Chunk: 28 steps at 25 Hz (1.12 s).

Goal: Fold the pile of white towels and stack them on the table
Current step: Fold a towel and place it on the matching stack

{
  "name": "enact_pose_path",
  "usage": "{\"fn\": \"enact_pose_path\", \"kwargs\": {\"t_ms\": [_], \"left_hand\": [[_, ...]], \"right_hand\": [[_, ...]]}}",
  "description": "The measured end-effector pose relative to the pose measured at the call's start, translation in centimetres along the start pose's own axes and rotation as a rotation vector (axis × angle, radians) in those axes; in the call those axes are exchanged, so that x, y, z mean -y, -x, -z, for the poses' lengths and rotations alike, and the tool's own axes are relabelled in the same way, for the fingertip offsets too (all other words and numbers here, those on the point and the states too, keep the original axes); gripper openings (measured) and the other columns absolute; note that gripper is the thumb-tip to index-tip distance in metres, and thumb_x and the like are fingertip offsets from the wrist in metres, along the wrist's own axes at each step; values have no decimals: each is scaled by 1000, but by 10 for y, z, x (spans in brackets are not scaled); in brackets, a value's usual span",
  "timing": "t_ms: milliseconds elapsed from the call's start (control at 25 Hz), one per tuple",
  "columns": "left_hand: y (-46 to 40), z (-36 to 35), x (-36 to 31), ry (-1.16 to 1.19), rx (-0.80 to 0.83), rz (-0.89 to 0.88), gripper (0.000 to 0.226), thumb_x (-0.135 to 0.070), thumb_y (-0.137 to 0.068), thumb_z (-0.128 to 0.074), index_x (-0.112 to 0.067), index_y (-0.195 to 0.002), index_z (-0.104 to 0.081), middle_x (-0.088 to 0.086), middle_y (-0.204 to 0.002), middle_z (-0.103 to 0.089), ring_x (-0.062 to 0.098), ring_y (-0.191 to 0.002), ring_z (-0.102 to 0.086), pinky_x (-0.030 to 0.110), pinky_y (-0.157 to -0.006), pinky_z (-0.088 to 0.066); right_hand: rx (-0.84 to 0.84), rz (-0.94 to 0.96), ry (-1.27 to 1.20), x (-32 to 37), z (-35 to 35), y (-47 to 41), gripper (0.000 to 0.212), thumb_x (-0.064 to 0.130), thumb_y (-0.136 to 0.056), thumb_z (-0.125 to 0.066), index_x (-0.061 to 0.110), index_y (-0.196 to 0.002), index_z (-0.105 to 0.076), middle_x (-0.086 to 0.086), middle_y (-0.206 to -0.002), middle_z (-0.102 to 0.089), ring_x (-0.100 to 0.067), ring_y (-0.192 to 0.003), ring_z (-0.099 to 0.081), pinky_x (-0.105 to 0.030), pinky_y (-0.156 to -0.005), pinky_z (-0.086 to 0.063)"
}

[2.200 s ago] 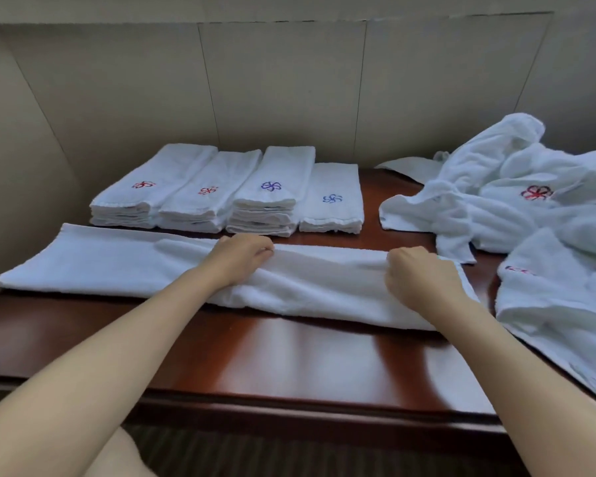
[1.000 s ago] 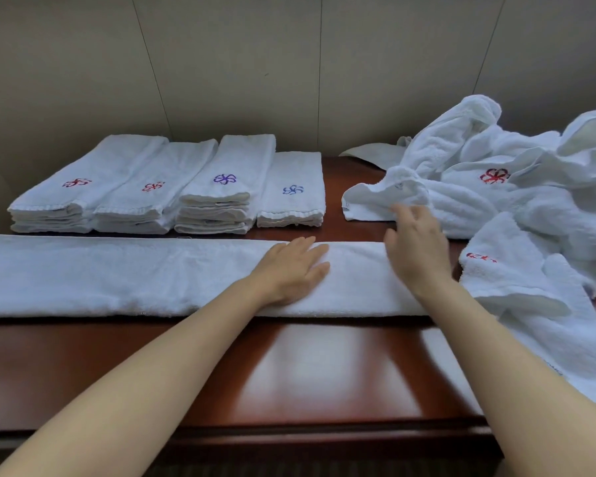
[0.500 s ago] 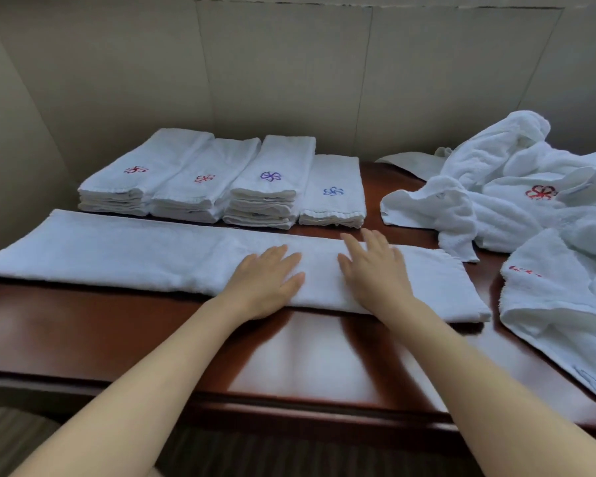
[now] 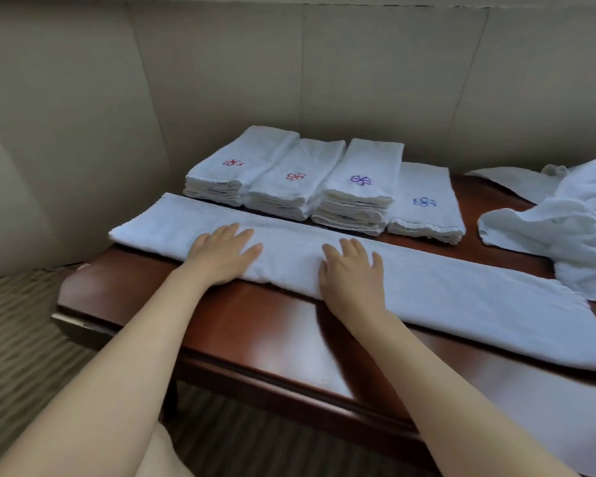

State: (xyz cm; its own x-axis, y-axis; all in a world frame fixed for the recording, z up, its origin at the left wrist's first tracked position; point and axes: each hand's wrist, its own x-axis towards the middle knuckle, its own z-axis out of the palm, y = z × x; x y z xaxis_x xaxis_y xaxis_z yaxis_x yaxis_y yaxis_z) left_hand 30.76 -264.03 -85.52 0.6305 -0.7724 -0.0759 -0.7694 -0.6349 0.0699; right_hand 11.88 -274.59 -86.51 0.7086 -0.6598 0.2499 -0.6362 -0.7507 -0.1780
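The long towel (image 4: 444, 290), already folded into a narrow strip, lies across the desk (image 4: 272, 325) just in front of the folded stacks (image 4: 324, 187). Both hands rest flat on it, fingers straight and gripping nothing: the left hand (image 4: 221, 258) nearer the strip's left end, the right hand (image 4: 353, 275) beside it toward the middle. To do this well, I judge the palms should sweep outward along the strip, pressing out trapped air and squaring its edges before the ends fold in. The terry looks soft, thick and matte; the desk is glossy, reddish wood. The unfolded pile (image 4: 572, 228) sits crumpled beyond the strip's right end.
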Motion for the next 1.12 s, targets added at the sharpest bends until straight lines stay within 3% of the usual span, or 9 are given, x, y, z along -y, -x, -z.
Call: {"fn": "enact_pose_path", "kwargs": {"t_ms": [120, 280, 520, 600, 680, 800, 880, 1000, 1120], "left_hand": [[4, 1, 38, 10, -40, 87, 59, -56, -97, -18, -32, -151, -14, -1, -161, -3, 16, -147, -3, 39, -118, -5], [6, 2, 79, 65, -39, 199, 62, -62, -95, -16, -37, -151, -12, -3, -161, 0, 16, -147, 2, 39, -118, -3], [-3, 2, 124, 130, -84, 410, 61, -63, -94, -14, -38, -150, -14, -1, -161, -2, 19, -147, 0, 42, -117, -5], [-6, -1, 141, 223, -108, 589, 65, -65, -92, -19, -34, -150, -18, 5, -158, -17, 26, -144, -15, 45, -113, -15], [-7, -2, 154, 320, -138, 768, 74, -68, -88, -29, -20, -144, -34, 11, -140, -46, 33, -129, -40, 44, -105, -27], [-10, 0, 154, 474, -227, 793, 67, -60, -87, -44, -8, -128, -50, 8, -119, -61, 31, -113, -53, 40, -100, -36], [-14, 3, 150, 574, -332, 734, 51, -42, -89, -52, -5, -124, -51, 9, -120, -59, 31, -112, -53, 40, -98, -40], [-15, 8, 141, 672, -481, 671, 24, -16, -85, -52, -2, -104, -51, 15, -113, -57, 36, -106, -53, 41, -86, -45], [-14, 20, 129, 859, -624, 590, 16, -1, -81, -47, -9, -95, -47, 10, -102, -53, 34, -97, -53, 38, -72, -42]], "right_hand": [[62, 188, -91, 41, -8, -15, 40, 30, -103, -28, 20, -140, -37, -4, -154, -24, -18, -144, -11, -43, -114, -11], [123, 230, -84, 70, -23, -34, 47, 36, -103, -27, 23, -148, -25, -6, -154, -23, -22, -144, -12, -45, -112, -18], [71, 366, -100, 133, -35, -87, 44, 36, -103, -27, 24, -145, -31, -5, -152, -27, -19, -144, -12, -49, -114, -11], [80, 339, -46, 137, -44, -107, 42, 38, -102, -24, 27, -141, -35, -4, -151, -29, -18, -143, -15, -53, -112, -10], [204, 264, -29, 131, -55, -115, 45, 47, -99, -21, 31, -139, -35, -5, -152, -26, -19, -142, -15, -55, -111, -9], [305, 216, -105, 127, -61, -116, 54, 59, -95, -18, 35, -141, -31, -5, -157, -18, -19, -145, -10, -55, -112, -5], [143, 190, -208, 128, -59, -115, 49, 52, -98, -25, 29, -139, -40, -4, -154, -26, -16, -144, -15, -53, -113, -5], [-255, 219, -279, 127, -55, -105, 32, 30, -100, -39, 18, -122, -59, -2, -138, -50, -17, -133, -37, -47, -112, -17], [-278, 252, -484, 123, -46, -96, 26, 19, -98, -44, 12, -113, -64, -3, -121, -61, -22, -117, -51, -36, -100, -35]]}}
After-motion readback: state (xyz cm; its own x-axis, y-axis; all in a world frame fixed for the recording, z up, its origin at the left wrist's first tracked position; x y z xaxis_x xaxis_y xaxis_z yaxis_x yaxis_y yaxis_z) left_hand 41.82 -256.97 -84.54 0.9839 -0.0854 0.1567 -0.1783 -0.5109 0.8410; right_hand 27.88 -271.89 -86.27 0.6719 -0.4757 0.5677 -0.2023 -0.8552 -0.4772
